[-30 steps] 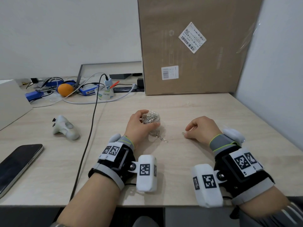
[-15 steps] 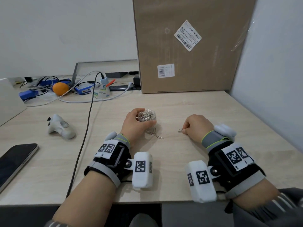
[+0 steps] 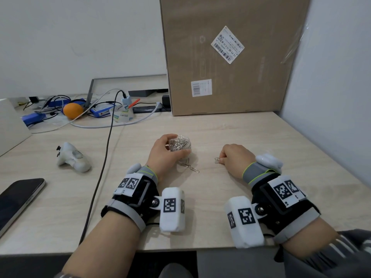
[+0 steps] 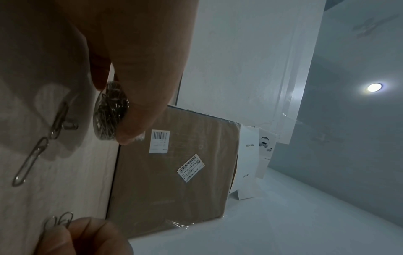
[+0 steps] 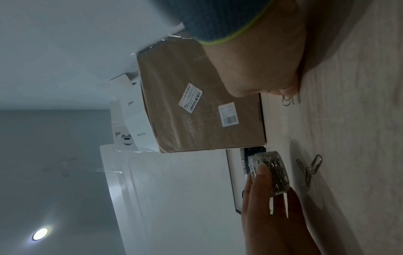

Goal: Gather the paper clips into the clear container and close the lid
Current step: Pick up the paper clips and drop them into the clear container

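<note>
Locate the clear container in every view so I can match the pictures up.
Head: clear container at centre, gripped by the left hand, paper clips inside.
Left wrist: left of centre, between that hand's fingers.
Right wrist: lower right, on the table, fingers round it.
Shared landmark: the cardboard box with its white barcode labels, behind the container in all three.

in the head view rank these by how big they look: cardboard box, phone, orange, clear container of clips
1. cardboard box, by far the largest.
2. phone, though it lies nearer the camera and is cut off by the frame edge.
3. and 4. orange and clear container: they look about alike, and the container is partly covered by the left hand.
</note>
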Tool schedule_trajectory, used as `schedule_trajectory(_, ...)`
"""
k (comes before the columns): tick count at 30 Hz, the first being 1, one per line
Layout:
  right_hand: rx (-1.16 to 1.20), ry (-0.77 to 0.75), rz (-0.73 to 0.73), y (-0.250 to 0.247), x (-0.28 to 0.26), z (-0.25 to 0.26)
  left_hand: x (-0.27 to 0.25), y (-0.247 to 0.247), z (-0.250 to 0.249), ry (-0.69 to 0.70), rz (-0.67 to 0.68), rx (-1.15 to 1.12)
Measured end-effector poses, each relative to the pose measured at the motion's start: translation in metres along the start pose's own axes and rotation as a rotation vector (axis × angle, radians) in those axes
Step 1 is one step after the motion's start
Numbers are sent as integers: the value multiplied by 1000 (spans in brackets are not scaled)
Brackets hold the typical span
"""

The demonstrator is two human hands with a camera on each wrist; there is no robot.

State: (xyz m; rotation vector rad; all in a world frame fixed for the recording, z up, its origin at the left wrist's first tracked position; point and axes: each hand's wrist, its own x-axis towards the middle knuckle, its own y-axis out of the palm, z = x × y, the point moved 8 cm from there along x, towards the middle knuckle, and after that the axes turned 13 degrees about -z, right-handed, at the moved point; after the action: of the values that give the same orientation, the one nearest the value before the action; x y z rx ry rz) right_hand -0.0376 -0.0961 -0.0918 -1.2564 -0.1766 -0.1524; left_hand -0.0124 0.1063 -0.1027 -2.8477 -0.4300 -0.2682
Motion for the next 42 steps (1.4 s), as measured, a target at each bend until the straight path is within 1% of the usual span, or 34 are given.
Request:
schedule_trajectory(5, 7, 6, -17, 4, 3, -1, -5, 5, -3, -18, 43, -76)
schedule_trajectory(8, 56, 45, -60, 2, 5, -4, -7, 8, -4, -28, 74, -110)
schedule_trajectory(10, 142, 70, -115, -1, 5, -5, -10, 10, -5, -26, 99, -107)
schedule_trajectory(13, 358, 76, -243, -10, 4, -2, -13, 13, -10, -4, 144, -110)
schedule_trajectory(15, 558, 39, -335, -18, 3, 6, -14, 15, -12, 22, 167, -98)
schedule_trajectory(17, 735, -28, -391, -27, -1, 18, -16, 17, -15, 49, 199, -72)
schedule_trajectory(19, 825, -113, -416, -33, -8, 31, -21, 20, -18, 68, 249, -36)
schedule_trajectory(23, 867, -228, -437, -35, -16, 44, -26, 30, -19, 100, 345, 37)
schedule_trajectory(26, 786, -258, -464, -31, -14, 44, -27, 33, -18, 99, 368, 38)
schedule_trajectory(28, 768, -269, -477, -29, -13, 43, -27, 32, -19, 105, 356, 38)
schedule_trajectory(30, 735, -293, -522, -31, -13, 43, -24, 28, -19, 118, 314, 46)
schedule_trajectory(32, 697, -274, -570, -34, -12, 39, -18, 18, -18, 115, 193, 29)
schedule_trajectory(33, 691, -235, -561, -33, -10, 35, -14, 11, -18, 105, 112, 6)
schedule_trajectory(35, 645, -169, -443, -20, -5, 33, -5, -3, -15, 84, -35, -31)
schedule_trajectory(37, 537, -170, -270, -3, -4, 38, 2, -14, -10, 50, -133, -55)
schedule_trajectory(39, 467, -200, -155, 9, -6, 45, 6, -19, -5, 20, -174, -56)
schedule_trajectory(42, 448, -243, -102, 14, -7, 49, 8, -16, -2, 22, -157, -27)
